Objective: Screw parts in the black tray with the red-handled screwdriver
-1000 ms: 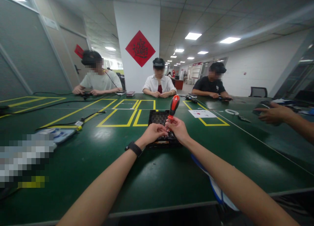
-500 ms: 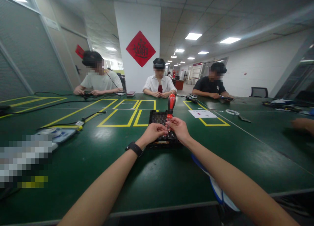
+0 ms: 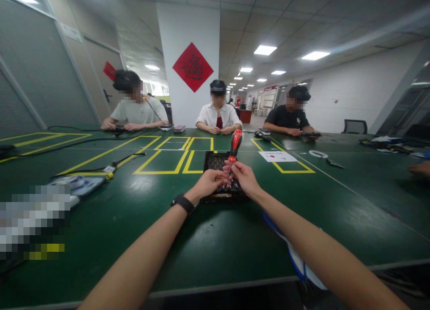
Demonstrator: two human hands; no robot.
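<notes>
A screwdriver [image 3: 236, 144] with a red and black handle stands nearly upright, handle up, leaning slightly right. My right hand [image 3: 244, 177] pinches its metal shaft just below the handle. Close to the lower end of the shaft, the fingers of my left hand [image 3: 212, 181] are pressed together; what they hold, if anything, is too small to make out. Both hands are over an open black case [image 3: 215, 160] on the table. Small dark parts show inside it, and my fingers hide much of its middle.
Yellow tape outlines mark the green table [image 3: 144, 238]. A printed sheet [image 3: 277, 157] lies right of the case, with pliers [image 3: 334, 163] and a white ring [image 3: 317, 154] beyond. Cables and a bag [image 3: 80, 183] lie left. Three people [image 3: 218, 108] sit opposite; another person's hand [image 3: 420, 168] shows at right.
The screwdriver has tilted a little further right, and my right fingers have shifted slightly on its shaft. My left hand has barely moved. The other person's hand at the right edge has drawn back.
</notes>
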